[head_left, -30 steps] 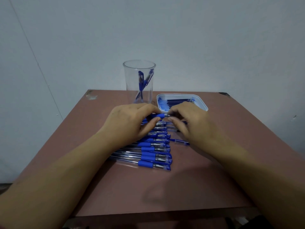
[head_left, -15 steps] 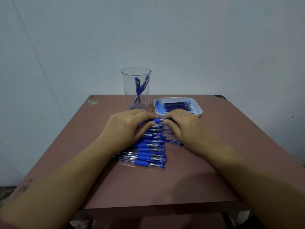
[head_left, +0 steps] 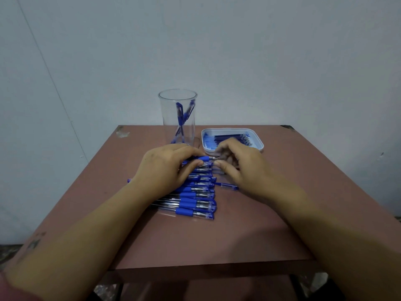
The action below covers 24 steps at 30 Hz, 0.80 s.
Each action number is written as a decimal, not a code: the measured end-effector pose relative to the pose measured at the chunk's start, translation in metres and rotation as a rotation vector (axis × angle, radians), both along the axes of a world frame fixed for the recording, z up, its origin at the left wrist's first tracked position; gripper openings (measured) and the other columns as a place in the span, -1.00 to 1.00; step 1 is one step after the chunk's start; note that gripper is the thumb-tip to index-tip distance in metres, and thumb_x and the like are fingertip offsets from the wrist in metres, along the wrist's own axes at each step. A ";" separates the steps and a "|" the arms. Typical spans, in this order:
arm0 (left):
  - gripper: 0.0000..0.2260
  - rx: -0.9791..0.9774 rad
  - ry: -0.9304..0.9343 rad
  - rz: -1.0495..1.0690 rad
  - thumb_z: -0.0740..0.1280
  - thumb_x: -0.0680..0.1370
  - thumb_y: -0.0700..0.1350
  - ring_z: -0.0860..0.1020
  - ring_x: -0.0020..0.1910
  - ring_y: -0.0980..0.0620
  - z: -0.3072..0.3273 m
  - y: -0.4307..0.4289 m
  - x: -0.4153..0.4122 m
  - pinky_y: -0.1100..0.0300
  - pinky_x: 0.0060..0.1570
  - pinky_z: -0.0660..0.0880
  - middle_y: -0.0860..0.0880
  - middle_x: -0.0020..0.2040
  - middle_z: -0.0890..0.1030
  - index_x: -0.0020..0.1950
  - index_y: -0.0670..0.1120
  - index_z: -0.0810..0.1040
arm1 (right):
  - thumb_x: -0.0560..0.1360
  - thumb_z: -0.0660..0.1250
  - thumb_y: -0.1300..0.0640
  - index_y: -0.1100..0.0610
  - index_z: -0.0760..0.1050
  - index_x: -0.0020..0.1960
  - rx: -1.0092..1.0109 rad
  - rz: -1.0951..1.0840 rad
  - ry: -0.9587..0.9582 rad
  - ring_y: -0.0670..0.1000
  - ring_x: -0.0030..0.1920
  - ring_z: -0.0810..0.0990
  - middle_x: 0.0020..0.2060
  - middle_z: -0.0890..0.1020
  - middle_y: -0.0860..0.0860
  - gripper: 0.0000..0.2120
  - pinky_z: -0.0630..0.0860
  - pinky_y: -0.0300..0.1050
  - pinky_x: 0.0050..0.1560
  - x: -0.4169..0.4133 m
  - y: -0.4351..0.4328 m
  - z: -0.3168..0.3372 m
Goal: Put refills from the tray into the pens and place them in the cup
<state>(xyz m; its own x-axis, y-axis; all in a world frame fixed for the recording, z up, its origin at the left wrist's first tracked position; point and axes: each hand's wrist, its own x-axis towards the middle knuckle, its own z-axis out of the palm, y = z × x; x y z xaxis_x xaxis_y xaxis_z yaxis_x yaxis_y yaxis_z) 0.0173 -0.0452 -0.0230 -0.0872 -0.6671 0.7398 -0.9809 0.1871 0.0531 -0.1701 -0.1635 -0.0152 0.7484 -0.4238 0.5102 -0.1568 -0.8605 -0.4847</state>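
1. Table [head_left: 249,231], one: a brownish-red top, on which all else is set.
2. Cup [head_left: 167,118], one: clear and upright, placed near the far edge. Two blue pens [head_left: 179,114] are seen leaning inside it.
3. Tray [head_left: 259,144], one: white, set just right of the cup. A bundle of dark refills [head_left: 232,136] is laid in it (too closely packed to be counted).
4. Row of pens [head_left: 195,203], about ten counted: clear barrels and blue grips, laid side by side in front of the cup. The far part is covered by the left hand.
5. Far pen [head_left: 205,158], one: found at the row's far end, between both hands.
6. Left hand [head_left: 171,168], one: its fingers are curled round the far pen's barrel.
7. Right hand [head_left: 240,166], one: thumb and fingertips are closed on the far pen's tip end (somewhat blurred).
8. Loose pen part [head_left: 227,186], one: laid right of the row, partly hidden under the right hand.
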 end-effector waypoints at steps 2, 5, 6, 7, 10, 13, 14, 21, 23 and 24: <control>-0.73 0.019 0.022 0.024 0.25 0.57 0.12 0.61 -0.14 0.16 0.000 0.000 0.003 0.31 -0.22 0.48 0.13 -0.06 0.68 0.11 0.05 0.65 | 0.46 0.45 0.07 -0.05 0.39 0.08 0.093 -0.029 0.033 -0.15 -0.30 0.45 -0.22 0.53 -0.12 -0.71 0.39 -0.34 -0.28 -0.010 -0.005 0.004; -0.71 0.029 0.051 0.041 0.24 0.57 0.13 0.60 -0.18 0.16 0.000 0.003 0.010 0.29 -0.23 0.50 0.13 -0.07 0.68 0.11 0.04 0.65 | 0.37 0.51 0.02 -0.05 0.54 -0.04 0.129 0.008 0.215 -0.18 -0.29 0.47 -0.27 0.53 -0.14 -0.78 0.35 -0.34 -0.29 -0.025 -0.012 0.009; -0.71 0.030 0.059 0.046 0.23 0.56 0.14 0.59 -0.19 0.17 -0.001 0.003 0.011 0.32 -0.23 0.48 0.13 -0.08 0.68 0.11 0.04 0.65 | 0.36 0.52 -0.01 -0.06 0.58 -0.08 0.108 0.019 0.305 -0.21 -0.24 0.50 -0.25 0.53 -0.16 -0.82 0.36 -0.36 -0.26 -0.027 -0.012 0.009; -0.70 0.034 0.072 0.053 0.23 0.56 0.15 0.57 -0.21 0.19 -0.001 0.004 0.013 0.36 -0.22 0.44 0.13 -0.09 0.68 0.10 0.04 0.65 | 0.37 0.51 -0.02 -0.06 0.60 -0.09 0.087 0.025 0.382 -0.24 -0.19 0.51 -0.21 0.54 -0.17 -0.85 0.37 -0.38 -0.24 -0.026 -0.011 0.009; -0.68 0.049 0.113 0.072 0.22 0.54 0.19 0.47 -0.24 0.28 -0.001 0.005 0.015 0.48 -0.21 0.33 0.15 -0.12 0.67 0.09 0.06 0.65 | 0.42 0.47 0.03 -0.02 0.59 -0.12 0.065 -0.006 0.431 -0.25 -0.26 0.49 -0.25 0.54 -0.14 -0.92 0.38 -0.37 -0.28 -0.023 -0.011 0.009; -0.66 0.054 0.124 0.061 0.22 0.53 0.21 0.45 -0.25 0.31 -0.001 0.005 0.014 0.49 -0.21 0.33 0.16 -0.13 0.67 0.08 0.06 0.65 | 0.47 0.42 0.08 -0.01 0.53 -0.11 0.117 -0.085 0.305 -0.18 -0.41 0.42 -0.39 0.49 -0.12 -0.94 0.35 -0.35 -0.37 -0.025 -0.017 0.011; -0.66 0.052 0.126 0.051 0.22 0.52 0.22 0.45 -0.26 0.30 -0.001 0.005 0.014 0.48 -0.22 0.35 0.16 -0.14 0.67 0.07 0.07 0.65 | 0.48 0.41 0.08 -0.03 0.52 -0.11 0.115 -0.106 0.246 -0.17 -0.41 0.42 -0.40 0.49 -0.11 -0.93 0.35 -0.34 -0.37 -0.025 -0.019 0.010; -0.70 0.077 0.135 -0.031 0.26 0.52 0.21 0.55 -0.20 0.27 0.000 0.004 0.011 0.33 -0.20 0.49 0.18 -0.09 0.68 0.06 0.09 0.67 | 0.51 0.39 0.08 -0.15 0.49 -0.04 0.009 -0.058 0.075 -0.11 -0.30 0.47 -0.32 0.53 -0.11 -0.86 0.38 -0.34 -0.29 -0.013 -0.017 0.001; -0.70 0.086 0.132 -0.044 0.27 0.52 0.21 0.55 -0.19 0.28 0.001 0.005 0.010 0.34 -0.19 0.49 0.18 -0.09 0.67 0.06 0.09 0.67 | 0.51 0.39 0.07 -0.16 0.50 -0.03 -0.007 -0.023 0.071 -0.10 -0.27 0.48 -0.29 0.53 -0.17 -0.86 0.37 -0.35 -0.28 -0.010 -0.015 0.000; -0.70 0.087 0.129 -0.047 0.27 0.52 0.20 0.55 -0.19 0.27 0.001 0.005 0.009 0.34 -0.19 0.49 0.18 -0.09 0.67 0.06 0.09 0.67 | 0.51 0.39 0.07 -0.15 0.50 -0.02 -0.012 -0.009 0.066 -0.11 -0.26 0.48 -0.27 0.54 -0.19 -0.86 0.37 -0.36 -0.26 -0.009 -0.014 -0.001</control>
<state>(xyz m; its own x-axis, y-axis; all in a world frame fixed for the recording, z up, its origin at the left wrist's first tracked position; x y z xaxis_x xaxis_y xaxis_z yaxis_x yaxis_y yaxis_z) 0.0263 -0.0399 -0.0220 -0.0281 -0.7264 0.6867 -0.9551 0.2222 0.1959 -0.1792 -0.1778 -0.0159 0.7768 -0.4247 0.4651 -0.1957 -0.8647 -0.4627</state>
